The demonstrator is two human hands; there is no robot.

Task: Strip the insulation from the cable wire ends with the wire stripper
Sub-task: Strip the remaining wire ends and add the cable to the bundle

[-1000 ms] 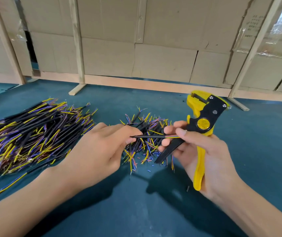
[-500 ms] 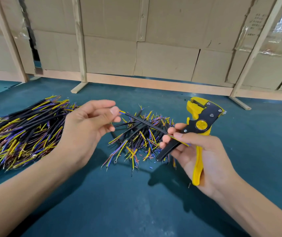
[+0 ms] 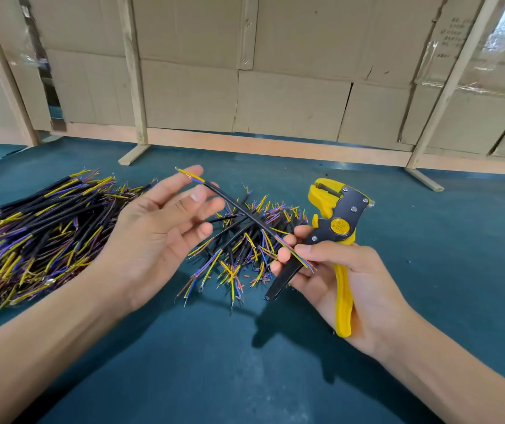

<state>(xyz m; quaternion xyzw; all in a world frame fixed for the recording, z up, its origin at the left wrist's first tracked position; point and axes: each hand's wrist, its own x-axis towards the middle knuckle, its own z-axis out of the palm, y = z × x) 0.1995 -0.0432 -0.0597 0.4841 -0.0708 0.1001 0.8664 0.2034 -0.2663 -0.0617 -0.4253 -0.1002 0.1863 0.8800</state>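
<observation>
Head-worn view, close, forward and down

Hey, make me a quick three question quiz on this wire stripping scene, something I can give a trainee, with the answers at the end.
1. True or false: the left hand is clamped tight around the held cable.
2. Which hand holds the wire stripper?
A. left
B. right
C. neither
3. Fill in: the bigger cable pile lies to the person's ____ of the small pile.

Key:
1. False. Its fingers are spread open, and the cable's far end lies across the fingertips.
2. B. The right hand grips the stripper and also pinches the cable's near end.
3. left
</observation>
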